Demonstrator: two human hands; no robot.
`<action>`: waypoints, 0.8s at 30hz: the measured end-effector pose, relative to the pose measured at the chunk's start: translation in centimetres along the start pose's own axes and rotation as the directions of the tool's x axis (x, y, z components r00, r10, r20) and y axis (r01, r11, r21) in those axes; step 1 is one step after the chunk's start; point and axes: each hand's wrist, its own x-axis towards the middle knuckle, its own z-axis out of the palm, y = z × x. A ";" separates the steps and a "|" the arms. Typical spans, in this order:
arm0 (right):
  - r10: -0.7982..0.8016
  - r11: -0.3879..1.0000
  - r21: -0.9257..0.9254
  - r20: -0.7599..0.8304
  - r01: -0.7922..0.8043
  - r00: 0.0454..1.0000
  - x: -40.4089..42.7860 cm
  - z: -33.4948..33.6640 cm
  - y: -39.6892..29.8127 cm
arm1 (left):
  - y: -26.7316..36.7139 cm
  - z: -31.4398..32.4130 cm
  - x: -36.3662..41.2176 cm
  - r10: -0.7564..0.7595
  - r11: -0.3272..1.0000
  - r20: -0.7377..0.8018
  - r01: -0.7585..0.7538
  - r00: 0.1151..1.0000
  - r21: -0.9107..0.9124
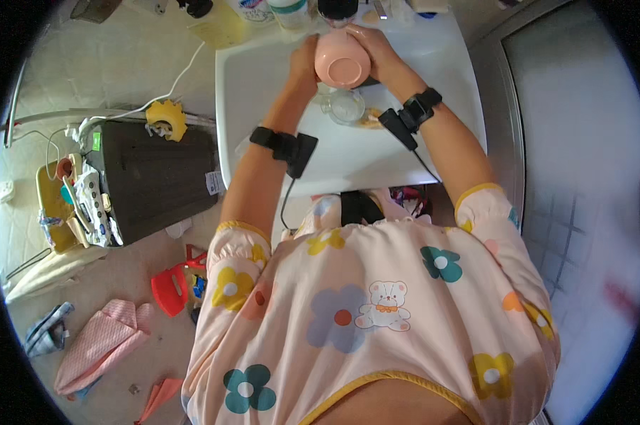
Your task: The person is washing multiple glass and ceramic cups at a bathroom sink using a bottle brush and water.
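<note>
Both hands grip a pink bowl or cup (342,58) over the upper part of a white washbasin (266,159); its round foot faces the camera. My left hand (305,59) is closed on its left side, the fingers partly hidden behind it. On the other side my right hand (375,49) holds the upper right of the pink vessel. Below it, a clear glass vessel (346,107) stands in the basin, with an orange-brown item (371,118) beside it. A dark item shows partly behind the pink vessel.
Tubs (289,11) and a dark-topped container (337,10) line the basin's back ledge. To the left stand a dark cabinet (158,180) and a yellow basket (54,212) of items. A red plastic thing (170,291) and pink cloth (104,342) lie on the floor. A glazed door (575,159) is at right.
</note>
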 end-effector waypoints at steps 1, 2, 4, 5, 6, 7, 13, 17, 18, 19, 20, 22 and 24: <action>0.100 0.979 0.189 -0.104 -0.080 0.989 0.0 -0.5 0.6 | 0.1 0.9 -0.8 0.066 0.995 -0.063 -0.061 0.996 0.072; 0.237 0.928 0.325 -0.135 -0.183 0.962 1.8 -2.2 2.2 | 0.5 1.6 -1.3 0.182 0.975 -0.025 -0.177 0.983 0.134; 0.368 0.866 0.412 -0.141 -0.284 0.919 0.6 0.2 0.2 | -0.4 0.9 -1.2 0.409 0.827 -0.018 -0.362 0.912 0.430; 0.497 0.783 0.504 -0.156 -0.364 0.854 -0.3 0.8 -0.5 | -0.1 1.4 -2.8 0.522 0.710 0.026 -0.451 0.853 0.541; 0.506 0.760 0.521 -0.099 -0.388 0.857 -0.9 0.8 -0.8 | 0.1 1.7 -3.5 0.668 0.527 0.119 -0.580 0.734 0.621; 0.500 0.763 0.518 -0.096 -0.386 0.861 -0.7 0.5 -0.6 | 0.5 1.7 -3.8 0.674 0.522 0.119 -0.585 0.729 0.621; 0.398 0.778 0.550 -0.058 -0.303 0.916 -0.7 0.3 2.3 | 2.4 1.5 -4.6 0.737 -0.225 0.638 -0.809 0.223 0.543; 0.309 0.864 0.492 -0.356 -0.104 0.882 0.0 1.0 2.7 | 1.5 2.4 -3.3 0.745 0.233 0.301 -0.654 0.596 0.719; 0.257 0.907 0.413 -0.398 -0.078 0.881 -0.1 1.3 2.3 | 2.5 3.2 -3.8 0.672 0.273 0.211 -0.502 0.710 0.821; 0.257 0.909 0.409 -0.397 -0.081 0.881 -0.3 1.7 2.1 | 2.5 3.1 -3.3 0.673 0.276 0.207 -0.501 0.710 0.820; 0.172 0.952 0.305 -0.482 -0.019 0.859 -0.9 2.2 2.0 | 2.6 2.9 -2.3 0.596 0.329 0.170 -0.433 0.784 0.839; 0.025 0.986 0.156 -0.516 0.065 0.856 -0.8 2.5 2.1 | 2.7 2.3 -0.3 0.526 0.381 0.123 -0.362 0.841 0.851; -0.027 0.991 0.105 -0.480 0.088 0.877 -1.4 3.0 1.9 | 2.1 1.1 1.2 0.467 0.186 0.300 -0.424 0.832 0.886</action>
